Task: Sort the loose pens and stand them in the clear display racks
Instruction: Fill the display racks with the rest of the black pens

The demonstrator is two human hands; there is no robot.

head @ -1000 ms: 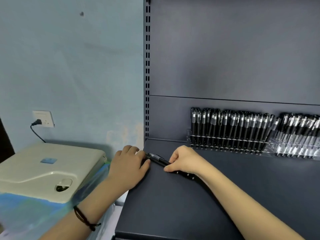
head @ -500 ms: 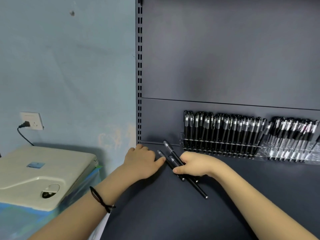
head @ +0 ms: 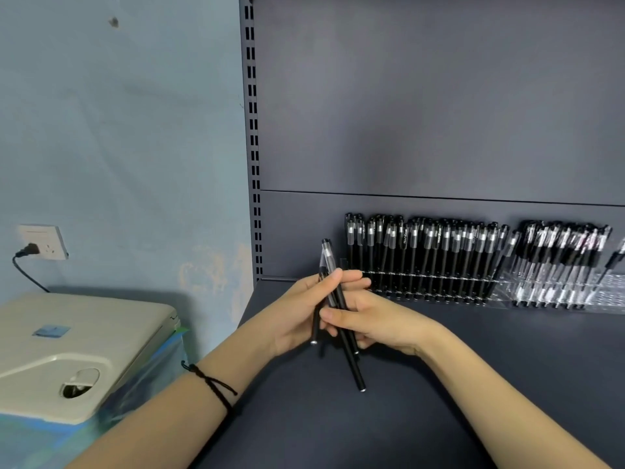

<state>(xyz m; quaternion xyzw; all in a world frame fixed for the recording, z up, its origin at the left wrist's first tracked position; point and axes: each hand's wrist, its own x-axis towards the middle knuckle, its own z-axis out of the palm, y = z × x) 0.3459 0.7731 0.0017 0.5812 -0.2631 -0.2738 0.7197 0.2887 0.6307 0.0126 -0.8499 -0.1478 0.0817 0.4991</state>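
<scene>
Our left hand and right hand meet at the centre of the frame. Both are closed around one small bunch of loose pens: the left thumb presses on the barrels near their upper ends, and the right forefinger hooks across them lower down. The bunch stands nearly upright, lifted off the dark shelf. The caps point up toward the back panel, and the longest tip hangs below both palms. We count perhaps three pens, though the fingers hide too much to be sure.

We judge the job well advanced. The left rack, right of centre, is packed with black-barrelled pens standing in rows. The right rack, toward the right edge, holds clear-barrelled ones. No other pens lie on the visible part of the shelf. What seems left is squaring up this bunch and standing it in a rack. The nearest rack slot is just to the right of our fingers, close but not touching.
</scene>
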